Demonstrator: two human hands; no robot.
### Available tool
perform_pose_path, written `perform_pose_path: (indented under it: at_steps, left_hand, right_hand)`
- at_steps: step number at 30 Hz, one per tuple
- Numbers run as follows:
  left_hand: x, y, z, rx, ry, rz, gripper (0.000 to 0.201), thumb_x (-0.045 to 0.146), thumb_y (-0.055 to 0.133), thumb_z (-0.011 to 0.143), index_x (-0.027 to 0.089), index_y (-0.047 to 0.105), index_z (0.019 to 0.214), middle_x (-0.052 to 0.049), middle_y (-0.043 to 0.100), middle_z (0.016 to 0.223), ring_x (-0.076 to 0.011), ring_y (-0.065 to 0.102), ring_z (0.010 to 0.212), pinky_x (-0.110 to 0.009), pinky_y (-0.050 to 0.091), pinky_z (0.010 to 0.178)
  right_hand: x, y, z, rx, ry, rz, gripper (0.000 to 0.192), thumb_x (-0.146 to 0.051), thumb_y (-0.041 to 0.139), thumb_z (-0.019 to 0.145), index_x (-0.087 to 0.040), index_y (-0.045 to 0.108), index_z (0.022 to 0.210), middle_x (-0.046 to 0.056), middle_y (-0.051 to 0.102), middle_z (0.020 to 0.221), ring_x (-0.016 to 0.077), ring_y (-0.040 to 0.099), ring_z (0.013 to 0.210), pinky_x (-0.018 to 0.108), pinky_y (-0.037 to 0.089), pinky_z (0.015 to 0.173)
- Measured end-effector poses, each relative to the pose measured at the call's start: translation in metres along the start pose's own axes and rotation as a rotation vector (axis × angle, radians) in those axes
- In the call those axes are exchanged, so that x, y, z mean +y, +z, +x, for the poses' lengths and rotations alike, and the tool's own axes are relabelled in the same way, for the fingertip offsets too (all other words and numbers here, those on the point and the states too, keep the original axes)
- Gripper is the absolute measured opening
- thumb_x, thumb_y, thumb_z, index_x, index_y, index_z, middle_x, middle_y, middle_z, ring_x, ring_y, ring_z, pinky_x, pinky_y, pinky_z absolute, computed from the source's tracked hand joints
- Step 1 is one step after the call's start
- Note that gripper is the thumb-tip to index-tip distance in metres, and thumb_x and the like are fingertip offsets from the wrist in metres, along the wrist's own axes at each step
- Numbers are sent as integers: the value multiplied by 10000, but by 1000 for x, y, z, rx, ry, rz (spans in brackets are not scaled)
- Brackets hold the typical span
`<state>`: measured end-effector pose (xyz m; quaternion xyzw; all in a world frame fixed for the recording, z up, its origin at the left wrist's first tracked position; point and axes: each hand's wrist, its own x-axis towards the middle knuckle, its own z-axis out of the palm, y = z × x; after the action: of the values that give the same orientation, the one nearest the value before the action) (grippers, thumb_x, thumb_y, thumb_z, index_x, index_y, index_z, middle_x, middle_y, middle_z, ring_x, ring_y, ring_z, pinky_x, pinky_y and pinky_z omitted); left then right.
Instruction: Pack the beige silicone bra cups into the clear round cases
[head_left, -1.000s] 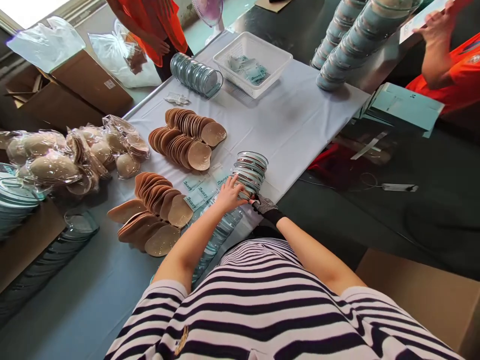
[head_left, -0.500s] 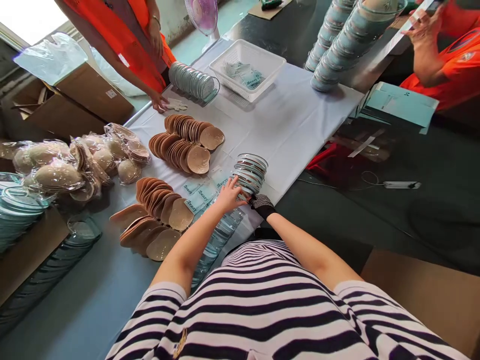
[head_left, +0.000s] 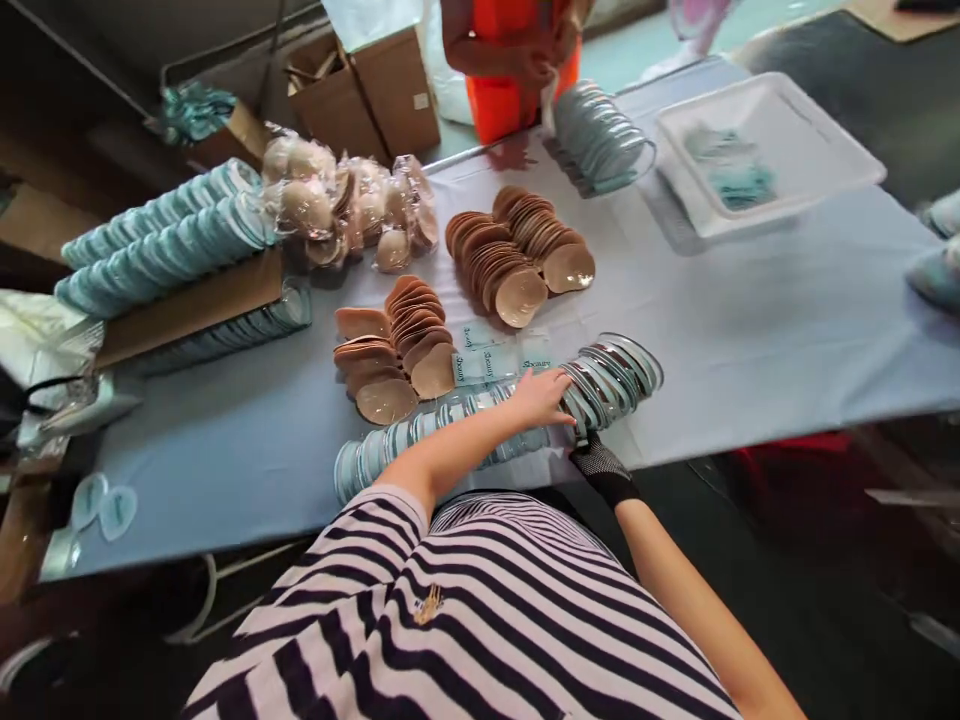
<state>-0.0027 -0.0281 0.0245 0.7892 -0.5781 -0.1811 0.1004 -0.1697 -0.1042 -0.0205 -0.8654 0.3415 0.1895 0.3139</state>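
A leaning stack of clear round plastic containers (head_left: 616,378) lies on the table in front of me. My bare left hand (head_left: 541,397) grips the stack's left end, fingers over the top and thumb lower down. At the underside, my right hand (head_left: 600,462), in a dark dotted glove, holds the same end; its fingers are partly hidden. A long row of similar containers (head_left: 367,462) lies on its side under my left forearm. Just beyond it are printed clear packets (head_left: 487,362) and beige, shell-shaped pads (head_left: 386,400) in overlapping rows.
More beige pads (head_left: 520,297) lie farther back, near bagged pads (head_left: 394,248). A white basket (head_left: 806,205) with packets stands at the right. Container stacks (head_left: 161,225) lie at left. Across the table, a person in orange (head_left: 495,95) stands beside another container stack (head_left: 604,130).
My view has swung left, bringing the left end of the table into sight. Both hands stay at the container stack, which now leans more to the right.
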Motion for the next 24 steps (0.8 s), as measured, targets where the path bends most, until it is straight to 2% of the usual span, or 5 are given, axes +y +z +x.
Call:
perform_pose_path:
  at_steps: [4,9,13,18,24]
  left_hand:
    - [-31,-10,-49,154,-147,-132,534,454,595,905,249,467,1381,-114,427,1526,-264,427,1384,-585,284,1151]
    - [-115,-41,-143,460,-608,-120,309,251,479,952,204,618,1224,-85,618,1331,-212,525,1271,-384,371,1106]
    - [-179,-49,-185,241,-860,-3,349,219,471,930,201,624,1243,-94,635,1298,-244,505,1249,-389,352,1096]
    - [-206,-40,-175,-5,-823,-1,301,331,632,838,155,725,1064,-169,662,1203,-338,493,1214,-471,357,1050]
    - [-228,-51,-171,-59,-710,-58,220,248,561,871,175,764,913,-151,709,1036,-286,576,1121,-416,398,997]
  right_hand:
    - [8,-9,-6,-9,24,-87,446,-426,497,916,-185,577,1282,146,732,1043,270,704,863,317,473,667]
    - [-17,-54,-13,303,-285,-124,408,-461,400,967,-183,670,1095,129,736,1027,267,699,911,321,481,726]
    - [-113,-70,21,289,-622,-106,334,-359,416,978,-173,681,1061,119,736,1033,228,688,941,308,496,833]
    - [-267,-20,82,-24,-986,-436,412,-203,616,842,-160,626,1251,139,654,1264,285,568,1191,407,426,1028]
    - [-368,33,125,-238,-995,-373,184,-126,720,678,-117,721,862,94,735,875,212,654,831,318,512,842]
